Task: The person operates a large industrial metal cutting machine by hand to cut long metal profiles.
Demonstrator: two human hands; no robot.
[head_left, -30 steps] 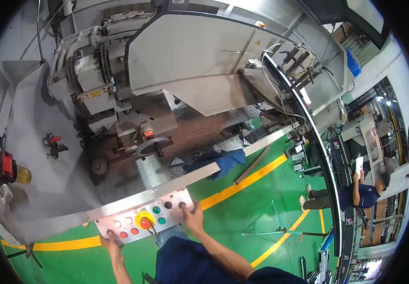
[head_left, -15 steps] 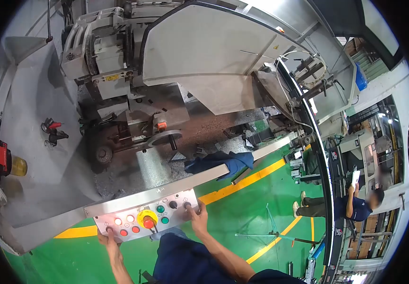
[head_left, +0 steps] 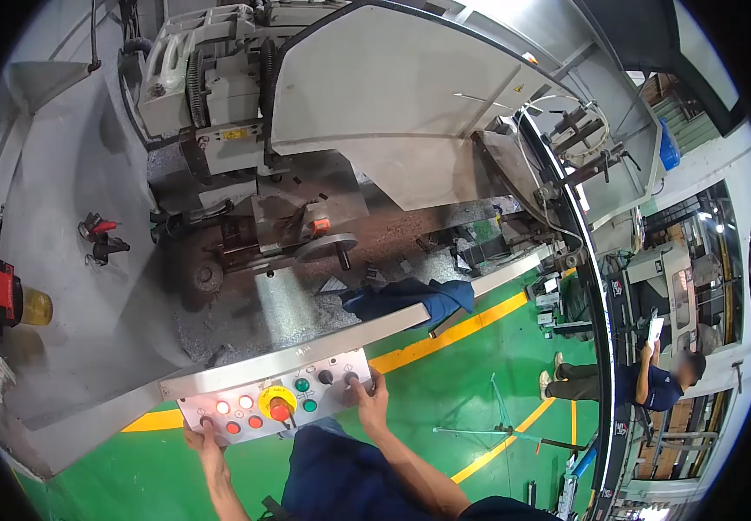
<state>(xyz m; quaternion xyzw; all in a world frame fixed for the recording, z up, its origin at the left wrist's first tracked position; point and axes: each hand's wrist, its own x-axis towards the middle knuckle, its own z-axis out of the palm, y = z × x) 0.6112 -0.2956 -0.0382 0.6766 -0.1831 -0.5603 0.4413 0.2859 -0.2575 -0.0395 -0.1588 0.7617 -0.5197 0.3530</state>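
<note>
A control panel (head_left: 249,411) with lit white, red and green buttons and a yellow-ringed red emergency stop (head_left: 279,408) sits at the machine's front edge. My left hand (head_left: 206,438) grips the panel's left end, its thumb on a black button (head_left: 207,422). At the right end, my right hand (head_left: 370,401) is wrapped round the edge, thumb on another black button (head_left: 350,378). Beyond the panel, the machine carriage (head_left: 234,95) stands left of a large grey guard (head_left: 375,95). An orange part (head_left: 320,226) shows near a round wheel (head_left: 326,248).
Dark blue cloth (head_left: 410,300) hangs over the metal rail (head_left: 306,352). Metal chips and offcuts lie in the machine bed. A red air unit (head_left: 0,291) is mounted at left. At right, another person (head_left: 653,382) stands holding a white sheet, beyond a green stand (head_left: 501,429).
The carriage, orange part and wheel have shifted right, relative to the rail and panel. The whole view has moved slightly. Both hands keep their places on the panel.
</note>
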